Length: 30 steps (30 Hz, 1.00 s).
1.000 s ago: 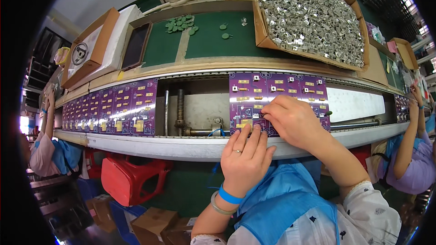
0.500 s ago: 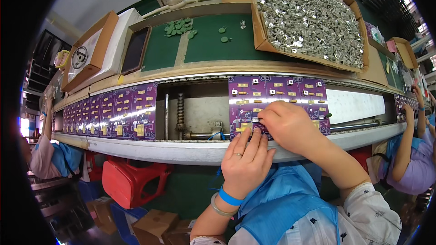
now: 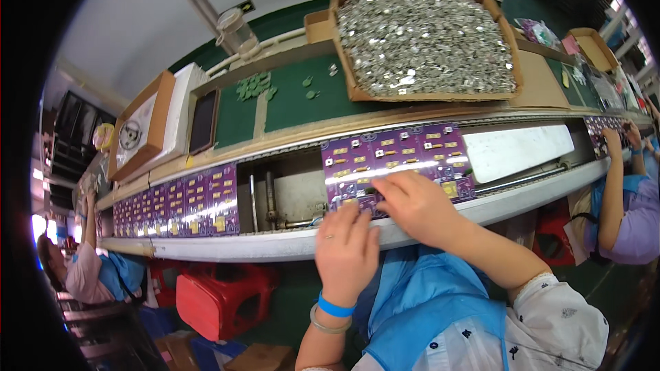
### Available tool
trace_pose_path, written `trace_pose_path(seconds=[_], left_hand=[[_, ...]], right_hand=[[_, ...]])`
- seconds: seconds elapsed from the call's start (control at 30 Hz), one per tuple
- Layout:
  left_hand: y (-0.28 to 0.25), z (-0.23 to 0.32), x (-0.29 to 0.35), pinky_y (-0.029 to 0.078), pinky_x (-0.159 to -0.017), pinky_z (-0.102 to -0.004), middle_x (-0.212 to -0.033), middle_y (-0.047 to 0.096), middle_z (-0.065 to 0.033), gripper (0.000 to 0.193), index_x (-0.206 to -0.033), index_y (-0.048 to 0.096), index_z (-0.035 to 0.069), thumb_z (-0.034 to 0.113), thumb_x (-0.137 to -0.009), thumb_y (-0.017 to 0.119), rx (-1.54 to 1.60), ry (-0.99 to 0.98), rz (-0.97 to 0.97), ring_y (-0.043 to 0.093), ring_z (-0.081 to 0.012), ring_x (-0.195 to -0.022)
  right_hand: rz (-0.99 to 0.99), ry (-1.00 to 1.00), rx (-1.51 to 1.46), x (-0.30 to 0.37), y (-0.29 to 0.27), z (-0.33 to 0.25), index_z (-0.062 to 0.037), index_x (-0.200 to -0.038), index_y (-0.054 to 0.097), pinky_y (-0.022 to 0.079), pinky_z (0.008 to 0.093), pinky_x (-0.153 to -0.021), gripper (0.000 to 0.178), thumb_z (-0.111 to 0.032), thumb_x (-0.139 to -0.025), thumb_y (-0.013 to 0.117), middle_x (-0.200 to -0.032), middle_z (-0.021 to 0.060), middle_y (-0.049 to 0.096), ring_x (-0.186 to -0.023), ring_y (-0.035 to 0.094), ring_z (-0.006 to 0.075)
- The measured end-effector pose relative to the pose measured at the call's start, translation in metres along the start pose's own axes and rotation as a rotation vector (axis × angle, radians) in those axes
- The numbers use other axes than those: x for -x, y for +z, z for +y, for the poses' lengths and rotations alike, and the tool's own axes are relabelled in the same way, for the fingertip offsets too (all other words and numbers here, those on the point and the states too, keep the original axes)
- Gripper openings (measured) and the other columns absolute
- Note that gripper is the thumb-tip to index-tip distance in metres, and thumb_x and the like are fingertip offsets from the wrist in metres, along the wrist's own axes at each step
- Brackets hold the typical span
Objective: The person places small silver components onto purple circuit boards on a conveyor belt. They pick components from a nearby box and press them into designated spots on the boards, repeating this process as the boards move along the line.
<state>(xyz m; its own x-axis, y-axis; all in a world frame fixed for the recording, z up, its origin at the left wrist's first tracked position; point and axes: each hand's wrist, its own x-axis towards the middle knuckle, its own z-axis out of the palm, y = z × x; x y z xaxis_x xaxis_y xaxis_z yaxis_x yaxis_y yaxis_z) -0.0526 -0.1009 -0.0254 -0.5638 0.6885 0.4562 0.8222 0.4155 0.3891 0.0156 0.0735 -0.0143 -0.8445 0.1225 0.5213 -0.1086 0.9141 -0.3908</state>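
A purple circuit board panel (image 3: 405, 154) lies on the conveyor line in front of me, bearing small white, yellow and dark parts. My right hand (image 3: 421, 207) reaches over its front half from the right, thumb and fingers drawn together low over the board. A small dark green part (image 3: 371, 191) shows right at those fingertips; whether they grip it is hidden. My left hand (image 3: 348, 244) rests at the panel's front left edge with fingers stretched out and nothing in them. Another green part (image 3: 468, 172) stands at the panel's right edge.
Behind the line stands a cardboard box (image 3: 430, 34) heaped with small metal pieces. Left of it, green discs (image 3: 254, 86) lie on the green worktop. More purple boards (image 3: 175, 203) sit on the line at left. A white plate (image 3: 519, 151) is at right. Co-workers sit on both sides.
The whole view has tilted and shifted. My left hand has drawn back toward the panel's front left. The dark green part beside my right fingertips has come into sight.
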Motion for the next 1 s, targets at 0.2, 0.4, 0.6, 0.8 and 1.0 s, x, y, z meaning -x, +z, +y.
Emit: trace_pose_path(seconds=[0.2,0.4,0.6,0.8,1.0], left_hand=[[0.004,-0.009,-0.010,0.028,-0.115,-0.0577,-0.121,0.065,-0.0216,0.041,-0.134,0.055,-0.002,0.018,-0.098,0.055,-0.026,-0.226,-0.099,0.059,-0.0396,-0.117],[0.012,0.027,-0.027,0.023,-0.118,-0.0582,-0.119,0.068,-0.0176,0.046,-0.140,0.050,-0.002,0.019,-0.099,0.054,0.099,-0.242,-0.295,0.062,-0.0343,-0.115],[0.040,0.086,-0.062,0.040,-0.107,-0.0480,-0.117,0.069,-0.0198,0.046,-0.144,0.045,-0.002,0.020,-0.103,0.048,0.456,-0.125,-0.525,0.066,-0.0339,-0.108],[0.088,0.150,-0.104,0.049,-0.096,-0.0391,-0.118,0.067,-0.0239,0.049,-0.146,0.045,0.000,0.030,-0.107,0.046,0.578,0.059,-0.715,0.066,-0.0354,-0.111],[0.153,0.217,-0.133,0.045,-0.102,-0.0376,-0.124,0.065,-0.0263,0.057,-0.148,0.043,0.001,0.041,-0.108,0.042,0.715,0.138,-0.861,0.063,-0.0356,-0.118]], right_hand=[[0.044,-0.129,-0.079,0.060,-0.043,-0.014,-0.0025,-0.100,0.071,0.052,0.0358,-0.067,0.024,-0.006,-0.076,0.071,-0.092,0.0086,0.066,-0.080,0.064,0.0242],[0.033,-0.114,-0.243,0.123,-0.044,-0.017,-0.0036,-0.102,0.067,0.048,0.0352,-0.073,0.024,-0.012,-0.080,0.064,-0.094,0.0071,0.061,-0.086,0.060,0.0232],[0.019,-0.103,-0.386,0.171,-0.036,-0.015,-0.0038,-0.099,0.065,0.048,0.0367,-0.072,0.017,-0.011,-0.083,0.063,-0.092,0.0080,0.060,-0.084,0.060,0.0254],[0.008,-0.059,-0.442,0.207,-0.036,-0.002,-0.0058,-0.099,0.063,0.049,0.0395,-0.073,0.014,-0.013,-0.087,0.062,-0.089,0.0088,0.057,-0.082,0.060,0.0278],[0.033,0.038,-0.419,0.235,-0.045,0.013,-0.0058,-0.101,0.064,0.049,0.0399,-0.073,0.015,-0.014,-0.088,0.061,-0.090,0.0088,0.058,-0.084,0.061,0.0281]])
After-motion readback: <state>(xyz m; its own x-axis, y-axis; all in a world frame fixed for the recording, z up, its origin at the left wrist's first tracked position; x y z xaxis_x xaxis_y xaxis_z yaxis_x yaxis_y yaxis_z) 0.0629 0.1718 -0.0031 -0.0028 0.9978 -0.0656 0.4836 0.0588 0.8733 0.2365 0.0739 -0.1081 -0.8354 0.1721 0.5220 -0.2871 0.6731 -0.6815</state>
